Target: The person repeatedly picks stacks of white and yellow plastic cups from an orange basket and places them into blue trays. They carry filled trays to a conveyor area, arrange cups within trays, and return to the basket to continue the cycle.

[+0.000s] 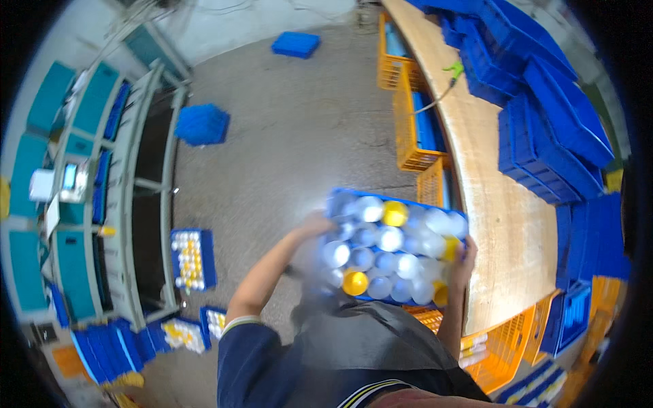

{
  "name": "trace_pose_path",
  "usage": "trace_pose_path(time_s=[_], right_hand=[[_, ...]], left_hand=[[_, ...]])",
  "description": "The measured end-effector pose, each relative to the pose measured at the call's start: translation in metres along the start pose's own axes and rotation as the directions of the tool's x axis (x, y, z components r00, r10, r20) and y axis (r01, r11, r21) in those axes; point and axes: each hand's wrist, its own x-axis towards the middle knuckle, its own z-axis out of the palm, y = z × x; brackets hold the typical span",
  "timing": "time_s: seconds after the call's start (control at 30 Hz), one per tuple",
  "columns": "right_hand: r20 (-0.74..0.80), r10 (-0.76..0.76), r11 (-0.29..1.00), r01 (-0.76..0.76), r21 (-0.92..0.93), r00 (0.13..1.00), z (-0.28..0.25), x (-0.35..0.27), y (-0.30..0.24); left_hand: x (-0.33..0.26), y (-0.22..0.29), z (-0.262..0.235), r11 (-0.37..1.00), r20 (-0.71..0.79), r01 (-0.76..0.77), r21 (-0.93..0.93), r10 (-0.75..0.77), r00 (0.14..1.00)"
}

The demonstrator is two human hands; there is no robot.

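A blue plastic crate [354, 192] is held in front of my body, tilted slightly. It is full of round-topped items, mostly white ones [390, 239] with a few yellow ones [355, 282]; blur hides whether they are cups or caps. At the crate's left side my left hand [317, 223] is closed on the edge. My right hand [465, 264] grips the opposite side, close to the edge of the wooden table. The fingers of both hands are partly hidden and smeared.
To my right runs a long wooden table [500, 238] with stacked blue crates [537, 146] and a green air gun [454, 69]. Orange crates [408, 146] sit below it. On the left stand a grey-green machine frame [139, 183] and a filled blue crate [209, 258] on the floor.
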Motion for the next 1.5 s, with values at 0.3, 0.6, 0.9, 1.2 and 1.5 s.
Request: trace_pose_path(time_s=[0.3,0.6,0.9,1.2,1.5], right_hand=[[0.490,-0.186,0.955,0.274,-0.114,0.852,0.178,-0.016,-0.059],[0.699,0.206,0.871,0.196,-0.450,0.685,0.217,-0.071,0.006],[0.547,0.313,0.805,0.089,-0.586,0.776,0.143,-0.041,-0.007],[-0.115,0.236,0.789,-0.259,-0.557,0.965,-0.042,0.052,0.035],[-0.699,-0.114,0.507,-0.564,-0.652,0.706,-0.310,0.257,0.260]], left_hand=[[0.027,-0.267,0.032,0.258,-0.213,0.026,-0.966,-0.847,0.486],[0.199,-0.570,0.073,-0.034,-0.047,-0.110,-0.993,-0.751,0.658],[0.124,-0.503,-0.031,0.703,-0.292,0.657,-0.273,-0.711,0.640],[0.203,-0.321,-0.044,0.633,0.024,0.265,-0.727,-0.362,0.932],[0.223,0.087,0.108,0.846,-0.041,0.006,-0.533,-0.032,0.999]])
